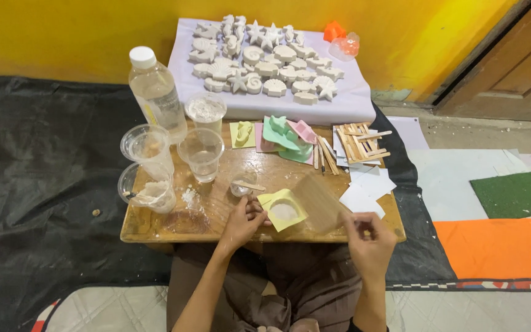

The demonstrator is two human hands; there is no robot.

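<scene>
My left hand (243, 222) rests on the low wooden table (155, 229) and pinches the left edge of a yellow mould (283, 209) filled with white plaster. My right hand (370, 241) is raised at the table's right front corner, holding a thin, blurred brown sheet (318, 200) that tilts over the mould's right side. A small clear cup with a wooden stick across it (243, 184) stands just behind my left hand.
Clear plastic cups (201, 152), a cup of white powder (206, 110) and a plastic bottle (155, 92) stand at the table's left. Coloured moulds (287, 136), wooden sticks (359, 144) and white paper squares (367, 187) lie at right. Several white plaster casts (265, 58) cover a pale sheet behind.
</scene>
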